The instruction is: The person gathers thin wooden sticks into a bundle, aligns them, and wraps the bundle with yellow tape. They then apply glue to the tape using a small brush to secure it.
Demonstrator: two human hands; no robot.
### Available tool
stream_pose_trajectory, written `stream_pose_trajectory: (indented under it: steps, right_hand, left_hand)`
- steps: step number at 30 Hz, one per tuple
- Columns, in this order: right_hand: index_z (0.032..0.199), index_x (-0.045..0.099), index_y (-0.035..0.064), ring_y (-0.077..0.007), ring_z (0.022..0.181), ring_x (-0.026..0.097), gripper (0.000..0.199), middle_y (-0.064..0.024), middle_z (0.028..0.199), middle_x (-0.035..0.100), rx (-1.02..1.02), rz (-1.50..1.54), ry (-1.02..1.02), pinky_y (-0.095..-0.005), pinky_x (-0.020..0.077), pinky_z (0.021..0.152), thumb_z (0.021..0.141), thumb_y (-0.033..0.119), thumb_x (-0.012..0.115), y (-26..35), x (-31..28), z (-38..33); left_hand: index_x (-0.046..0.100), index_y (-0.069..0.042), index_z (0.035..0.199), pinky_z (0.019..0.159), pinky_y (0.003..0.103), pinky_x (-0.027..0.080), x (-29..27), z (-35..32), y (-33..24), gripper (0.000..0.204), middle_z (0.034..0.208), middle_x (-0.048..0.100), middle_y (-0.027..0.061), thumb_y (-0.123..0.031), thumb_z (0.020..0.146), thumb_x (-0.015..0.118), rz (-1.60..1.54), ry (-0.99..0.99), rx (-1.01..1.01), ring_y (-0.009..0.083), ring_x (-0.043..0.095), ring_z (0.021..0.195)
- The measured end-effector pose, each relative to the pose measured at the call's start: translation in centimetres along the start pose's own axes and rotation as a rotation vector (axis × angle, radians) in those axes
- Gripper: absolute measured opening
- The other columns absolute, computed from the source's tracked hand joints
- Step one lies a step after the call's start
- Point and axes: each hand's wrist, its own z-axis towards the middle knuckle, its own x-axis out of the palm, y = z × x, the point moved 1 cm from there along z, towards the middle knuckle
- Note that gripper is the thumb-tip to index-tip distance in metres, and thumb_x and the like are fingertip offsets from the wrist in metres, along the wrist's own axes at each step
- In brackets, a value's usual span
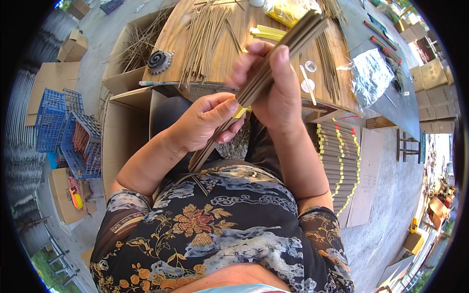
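In front of the torso, the left hand (207, 119) closes its grip on a slanting bundle of brown sticks (255, 83) at its yellow band (240, 113); the right hand's (278, 97) grip clasps it farther along. Right: yellow-banded bundles (337, 163). Beyond: wooden counter (222, 67) with loose sticks (202, 44) and, farther, yellow strips (267, 32).

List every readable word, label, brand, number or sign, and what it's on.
No text reads clearly anywhere.
Stacked cartons at far right: any print is too small and blurred.
Yellow plastic bag at the top: nothing legible.
Small white patch at right: too small to tell whether it bears text.
Stick bundle in hand: no text visible.
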Motion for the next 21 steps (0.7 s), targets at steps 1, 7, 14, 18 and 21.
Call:
stream_pose_trajectory:
  steps: [1,7,14,18,21]
  right_hand:
    - [0.111,0.047,-0.0001,-0.0237,0.094,0.055,0.036,-0.016,0.104,0.056,0.043,0.015,0.082,-0.0372,0.0426,0.086,0.088,0.027,0.049,0.3,-0.5,0.0]
    - [0.112,0.047,-0.001,-0.0112,0.091,0.052,0.039,-0.0038,0.097,0.055,0.159,-0.317,0.074,-0.0274,0.0404,0.085,0.077,0.005,0.064,-0.2,-2.1,-2.8]
    - [0.11,0.05,-0.001,-0.0097,0.087,0.053,0.036,-0.0017,0.093,0.057,0.196,-0.478,0.009,-0.0243,0.0434,0.079,0.077,0.005,0.065,-0.5,-1.9,-3.4]
    - [0.111,0.05,-0.0005,-0.0085,0.081,0.055,0.036,-0.0029,0.092,0.057,0.226,-0.395,0.012,-0.0227,0.0455,0.073,0.079,0.005,0.063,-0.5,-1.5,-3.4]
    - [0.11,0.051,-0.0006,-0.0073,0.078,0.056,0.033,-0.0032,0.091,0.058,0.264,-0.44,-0.015,-0.0216,0.0466,0.071,0.079,0.004,0.061,0.0,-0.6,-3.5]
  left_hand:
    - [0.05,-0.004,0.087,0.045,0.016,0.036,-0.1,-0.1,-0.2,0.031,0.07,0.049,0.0032,-0.034,0.092,0.044,-0.038,-0.017,0.015,0.0067,0.045,0.052]
    - [0.052,-0.004,0.092,0.045,0.017,0.038,-0.7,-0.4,-0.5,0.031,0.07,0.05,0.0055,-0.034,0.091,0.046,-0.168,-0.063,0.063,0.0081,0.045,0.051]
    - [0.053,-0.003,0.095,0.047,0.02,0.04,-0.5,-0.3,-0.4,0.029,0.072,0.052,0.0062,-0.032,0.09,0.048,-0.171,-0.084,0.092,0.0107,0.049,0.056]
    - [0.053,-0.002,0.097,0.053,0.023,0.045,-0.6,-0.3,-0.5,0.028,0.077,0.055,0.0071,-0.029,0.09,0.05,-0.154,-0.06,0.119,0.0133,0.053,0.062]
    - [0.054,0.0,0.1,0.065,0.025,0.047,-0.3,-0.1,-0.7,0.027,0.083,0.057,0.0069,-0.025,0.089,0.052,-0.091,-0.095,0.182,0.0135,0.056,0.072]
